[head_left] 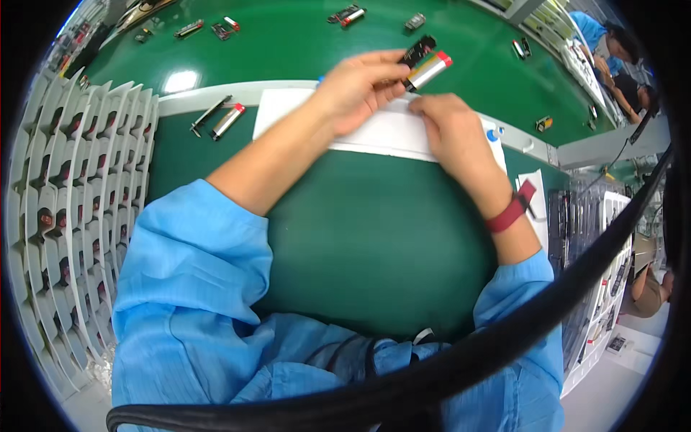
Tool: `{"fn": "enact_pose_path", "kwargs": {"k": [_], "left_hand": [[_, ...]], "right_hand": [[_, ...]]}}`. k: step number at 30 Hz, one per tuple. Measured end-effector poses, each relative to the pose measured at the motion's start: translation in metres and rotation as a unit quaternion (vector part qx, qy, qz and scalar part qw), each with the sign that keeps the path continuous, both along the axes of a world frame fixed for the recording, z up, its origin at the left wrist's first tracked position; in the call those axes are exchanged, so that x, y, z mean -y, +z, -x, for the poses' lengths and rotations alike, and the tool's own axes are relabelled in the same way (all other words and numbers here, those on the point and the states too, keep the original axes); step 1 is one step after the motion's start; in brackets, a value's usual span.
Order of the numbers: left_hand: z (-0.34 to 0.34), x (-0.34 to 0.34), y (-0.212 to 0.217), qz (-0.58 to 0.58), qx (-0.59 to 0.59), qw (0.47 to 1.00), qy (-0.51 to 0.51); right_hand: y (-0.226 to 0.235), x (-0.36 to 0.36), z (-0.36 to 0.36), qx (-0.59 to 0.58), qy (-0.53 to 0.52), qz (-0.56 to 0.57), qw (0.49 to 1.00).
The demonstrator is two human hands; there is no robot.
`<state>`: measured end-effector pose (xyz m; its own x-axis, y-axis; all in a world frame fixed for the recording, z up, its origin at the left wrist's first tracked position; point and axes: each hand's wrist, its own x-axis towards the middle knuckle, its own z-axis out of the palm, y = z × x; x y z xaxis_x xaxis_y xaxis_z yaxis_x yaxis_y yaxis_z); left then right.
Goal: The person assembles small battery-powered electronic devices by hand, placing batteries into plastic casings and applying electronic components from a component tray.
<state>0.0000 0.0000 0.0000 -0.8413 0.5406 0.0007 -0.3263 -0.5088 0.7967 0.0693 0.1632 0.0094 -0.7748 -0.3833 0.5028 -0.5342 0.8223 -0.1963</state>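
My left hand (pixel 360 90) is closed around a flat black part (pixel 419 52) and a silver cylindrical battery cell (pixel 430 70) with a red end, lying side by side. Both stick out past the fingertips, above the far edge of a white sheet (pixel 374 137). Whether the two are joined is hidden by the fingers. Just to the right is my right hand (pixel 457 129), its fingers bent and the thumb apart from the index finger, with nothing seen in it. A red band (pixel 512 209) circles that wrist.
Another battery cell (pixel 229 121) and a thin black part (pixel 210 115) lie left of the sheet. Similar pieces (pixel 347 14) dot the green surface beyond the pale ledge. Stacked white trays (pixel 79 187) stand left; more trays (pixel 601 288) stand right. A black strap (pixel 432 374) crosses the foreground.
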Motion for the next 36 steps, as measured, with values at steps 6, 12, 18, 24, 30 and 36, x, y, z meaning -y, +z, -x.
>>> {"fn": "enact_pose_path", "kwargs": {"k": [6, 12, 18, 24, 30, 36], "left_hand": [[-0.017, 0.027, 0.01, -0.048, 0.059, 0.997, 0.008], [-0.004, 0.013, 0.009, -0.094, 0.081, 0.992, 0.035], [-0.012, 0.011, -0.002, -0.031, 0.033, 0.999, 0.008], [-0.02, 0.004, -0.003, 0.131, -0.056, 0.988, -0.051], [-0.022, 0.0, -0.002, 0.122, -0.026, 0.989, -0.077], [-0.022, 0.006, 0.0, 0.127, -0.027, 0.988, -0.084]], "right_hand": [[-0.002, 0.006, 0.015, 0.062, 0.043, -0.025, 0.997], [0.072, 0.012, 0.055, 0.39, 0.015, -0.083, 0.917], [0.021, 0.002, -0.008, -0.021, -0.012, -0.094, 0.995], [0.03, -0.032, -0.028, 0.143, -0.113, 0.536, 0.824], [0.013, -0.035, -0.019, 0.287, 0.005, 0.721, 0.63], [0.047, -0.029, -0.03, 0.234, 0.104, 0.64, 0.724]]}}
